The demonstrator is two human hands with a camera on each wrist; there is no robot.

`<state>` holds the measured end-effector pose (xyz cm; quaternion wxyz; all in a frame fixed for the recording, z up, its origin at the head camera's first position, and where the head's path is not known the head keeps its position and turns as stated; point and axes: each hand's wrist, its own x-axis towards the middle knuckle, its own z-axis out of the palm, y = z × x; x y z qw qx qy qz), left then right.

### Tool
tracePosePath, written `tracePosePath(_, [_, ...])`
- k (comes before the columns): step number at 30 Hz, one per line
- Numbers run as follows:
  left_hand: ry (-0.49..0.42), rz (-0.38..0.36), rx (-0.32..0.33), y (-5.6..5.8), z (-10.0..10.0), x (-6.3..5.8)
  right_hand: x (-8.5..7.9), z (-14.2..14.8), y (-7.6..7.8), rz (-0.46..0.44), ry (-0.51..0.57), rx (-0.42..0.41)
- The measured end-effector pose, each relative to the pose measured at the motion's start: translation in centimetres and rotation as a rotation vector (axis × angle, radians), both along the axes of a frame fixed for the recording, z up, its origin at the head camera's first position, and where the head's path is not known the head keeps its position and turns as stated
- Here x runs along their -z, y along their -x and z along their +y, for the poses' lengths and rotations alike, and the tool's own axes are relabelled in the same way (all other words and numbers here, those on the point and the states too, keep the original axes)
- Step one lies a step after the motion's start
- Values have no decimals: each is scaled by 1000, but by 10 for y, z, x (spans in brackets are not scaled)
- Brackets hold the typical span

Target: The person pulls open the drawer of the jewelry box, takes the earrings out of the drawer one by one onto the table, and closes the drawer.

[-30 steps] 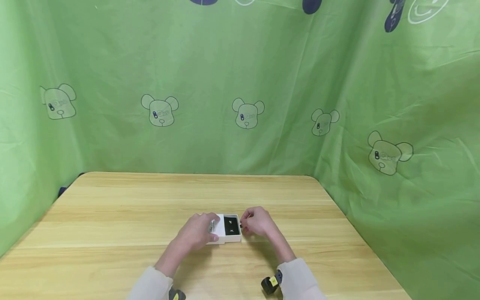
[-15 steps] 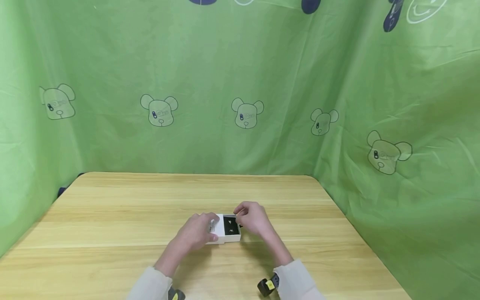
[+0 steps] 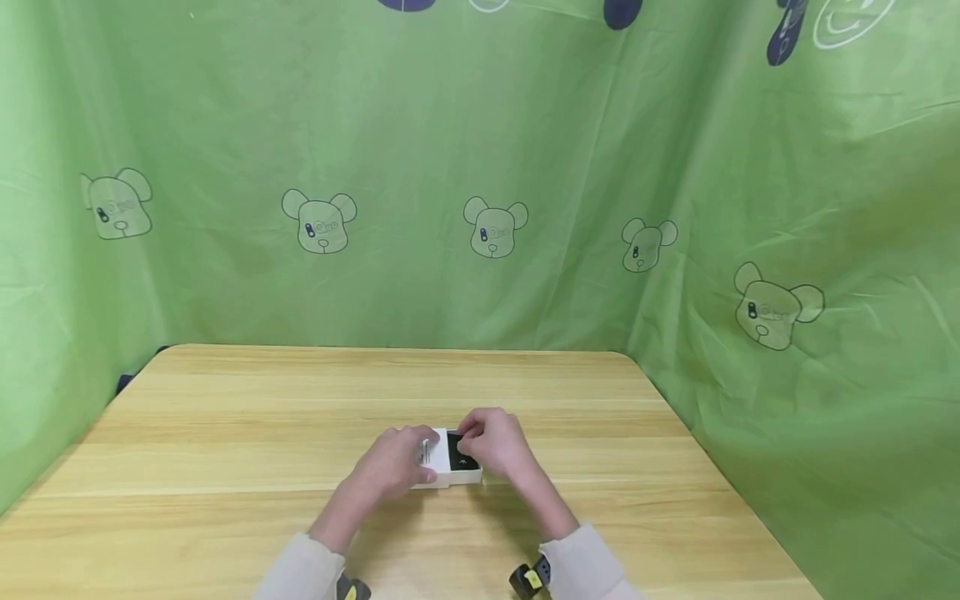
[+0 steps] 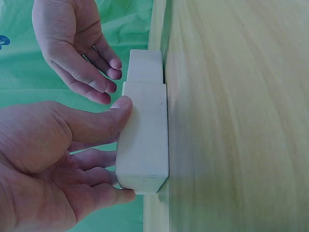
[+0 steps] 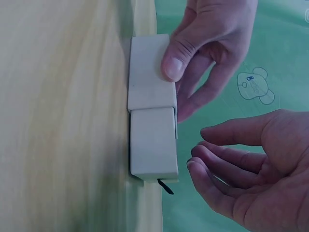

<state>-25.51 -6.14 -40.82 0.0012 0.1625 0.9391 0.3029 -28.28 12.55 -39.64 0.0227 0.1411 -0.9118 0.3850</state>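
Observation:
A small white drawer box lies on the table, its sleeve (image 3: 435,457) gripped by my left hand (image 3: 388,463) with the thumb on the near side. Out of the sleeve's right end sticks the inner drawer (image 3: 467,477), partly pulled out. It holds a black insert (image 3: 455,458) bearing small silvery star-shaped pieces; one star (image 3: 462,462) shows, and my right hand covers the other. That hand (image 3: 497,442) hovers over the drawer, fingers loosely bent and apart. In the right wrist view nothing shows between its fingertips, and a black pull tab (image 5: 165,187) hangs from the drawer's end.
The wood-grain table (image 3: 300,392) extends around the box on all sides. Green curtains (image 3: 405,275) printed with bear heads stand behind it and at both sides. Each wrist wears a black strap device, the right one (image 3: 528,578) near the table's front.
My right hand has moved from the pull tab at the drawer's right end leftward over the insert, covering one star. My left hand and the box have stayed in place.

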Motion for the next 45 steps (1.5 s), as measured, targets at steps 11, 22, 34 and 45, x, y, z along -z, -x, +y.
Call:
tracePosePath(11, [-11, -15, 0, 1, 0, 1, 3, -5, -2, -40, -42, -14])
tracePosePath(22, [-8, -25, -14, 0, 1, -1, 7, -5, -2, -54, -93, -4])
tracePosePath(34, [-7, -18, -5, 0, 0, -2, 6, -7, -4, -74, -165, 12])
tracePosePath(45, [-13, -10, -1, 0, -1, -1, 11, -10, -5, -70, -158, 33])
